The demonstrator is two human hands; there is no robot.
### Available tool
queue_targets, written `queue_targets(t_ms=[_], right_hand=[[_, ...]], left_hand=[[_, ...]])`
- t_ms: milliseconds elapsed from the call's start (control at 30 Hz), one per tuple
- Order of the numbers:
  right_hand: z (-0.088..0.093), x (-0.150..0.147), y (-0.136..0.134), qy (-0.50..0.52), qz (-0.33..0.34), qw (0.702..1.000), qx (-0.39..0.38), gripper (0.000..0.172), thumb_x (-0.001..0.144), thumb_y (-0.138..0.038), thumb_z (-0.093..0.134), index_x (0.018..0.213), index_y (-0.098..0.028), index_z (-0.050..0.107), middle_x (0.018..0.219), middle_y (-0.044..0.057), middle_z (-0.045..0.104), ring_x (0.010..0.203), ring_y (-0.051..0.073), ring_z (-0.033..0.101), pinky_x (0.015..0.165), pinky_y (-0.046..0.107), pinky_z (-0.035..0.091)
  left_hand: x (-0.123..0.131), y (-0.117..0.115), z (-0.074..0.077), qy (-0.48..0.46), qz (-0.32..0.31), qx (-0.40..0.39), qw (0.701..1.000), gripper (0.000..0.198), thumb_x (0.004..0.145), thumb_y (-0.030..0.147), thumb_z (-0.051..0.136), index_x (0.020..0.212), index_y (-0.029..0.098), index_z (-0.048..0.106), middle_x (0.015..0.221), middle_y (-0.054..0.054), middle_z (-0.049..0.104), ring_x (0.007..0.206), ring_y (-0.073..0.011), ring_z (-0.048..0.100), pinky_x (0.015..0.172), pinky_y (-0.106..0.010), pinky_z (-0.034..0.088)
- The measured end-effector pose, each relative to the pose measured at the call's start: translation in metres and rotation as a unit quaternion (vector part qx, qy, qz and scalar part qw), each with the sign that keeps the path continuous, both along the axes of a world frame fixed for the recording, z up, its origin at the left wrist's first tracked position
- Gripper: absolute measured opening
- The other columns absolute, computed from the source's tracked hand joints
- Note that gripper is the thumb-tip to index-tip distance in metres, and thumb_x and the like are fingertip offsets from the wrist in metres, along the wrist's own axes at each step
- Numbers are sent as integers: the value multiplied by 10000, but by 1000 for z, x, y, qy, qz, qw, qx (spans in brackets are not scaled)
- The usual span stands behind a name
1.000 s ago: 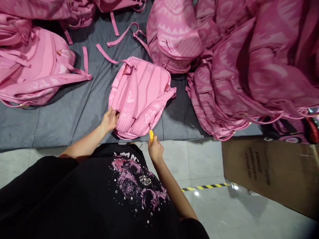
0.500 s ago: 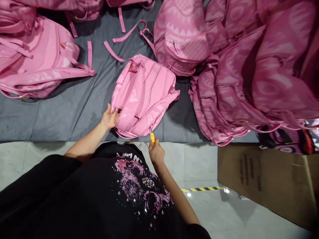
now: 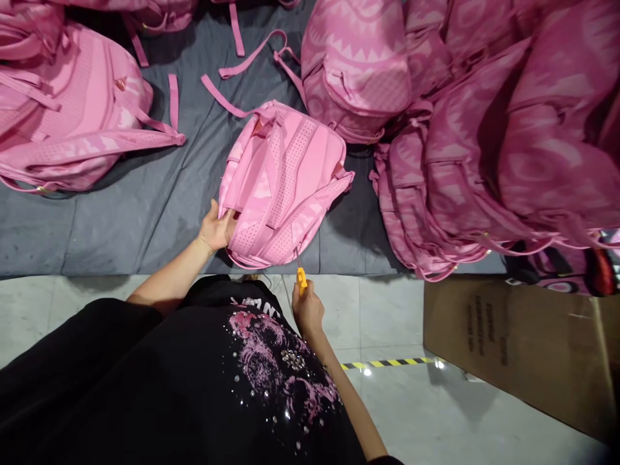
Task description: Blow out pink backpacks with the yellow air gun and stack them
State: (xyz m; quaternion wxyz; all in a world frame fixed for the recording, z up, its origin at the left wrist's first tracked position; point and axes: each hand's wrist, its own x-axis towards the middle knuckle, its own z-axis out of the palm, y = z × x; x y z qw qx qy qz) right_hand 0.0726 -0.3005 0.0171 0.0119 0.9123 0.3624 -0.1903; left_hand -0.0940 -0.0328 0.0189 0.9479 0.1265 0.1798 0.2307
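Observation:
A pink backpack point(image 3: 305, 155) lies on the grey cloth-covered table with its padded back panel and shoulder straps facing up. At its lower left side, my left hand point(image 3: 216, 229) grips the edge, thumb outside and the other fingers partly hidden by the fabric. My right hand point(image 3: 309, 310) is closed around yellow-handled thread snips point(image 3: 301, 279), just beyond the table's front edge. Their thin metal tips point up at the bag's bottom edge; whether they touch it I cannot tell.
More pink backpacks crowd the right side, one upright backpack point(image 3: 356, 71) behind mine. Another backpack point(image 3: 82, 110) lies at the left. Loose straps trail over the grey table cloth point(image 3: 159, 213). A cardboard box point(image 3: 513, 342) stands on the floor at right, near yellow-black tape point(image 3: 392, 363).
My right hand has drawn the thread snips slightly down and right, away from the bag's bottom edge. My left hand keeps its hold, and the bag has barely shifted.

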Motion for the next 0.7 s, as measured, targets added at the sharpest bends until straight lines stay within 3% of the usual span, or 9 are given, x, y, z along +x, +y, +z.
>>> queue_targets(t_ms=[167,300,433,567,700], right_hand=[[5,-8,-6,12,-18,1000,9,268,1036,-334,413,1167,-119,505,787,97,681,604,145,536,563,258,168],[8,-26,-43,36,-35,999,8,279,1022,-331,405,1188,-138,521,754,76,676,584,154,545,553,247,195],[11,-49,-69,110,18,994,7,320,1003,-388,424,1235,-193,526,731,36,679,611,179,605,560,238,269],[11,-58,-45,132,111,985,-32,246,1022,-358,424,1162,-196,546,830,52,721,705,179,658,575,256,263],[10,-59,-22,102,127,984,-72,238,1043,-335,397,1152,-170,529,872,72,734,745,185,683,564,273,250]], left_hand=[[2,4,-4,11,-16,17,1000,893,887,807,266,1407,114,487,1329,-179,638,1343,-334,526,1161,-542,340],[4,6,-3,21,-15,37,999,844,895,784,311,1383,124,506,1286,-169,664,1312,-328,558,1148,-539,362],[4,4,0,32,-18,45,998,768,909,753,335,1326,144,549,1211,-148,700,1257,-318,605,1114,-531,409],[6,4,6,52,-22,80,995,711,906,733,372,1276,164,581,1142,-124,722,1192,-308,646,1065,-519,462],[8,2,20,166,-43,168,971,747,853,757,432,1217,130,614,1111,-154,720,1117,-326,673,983,-510,521]])
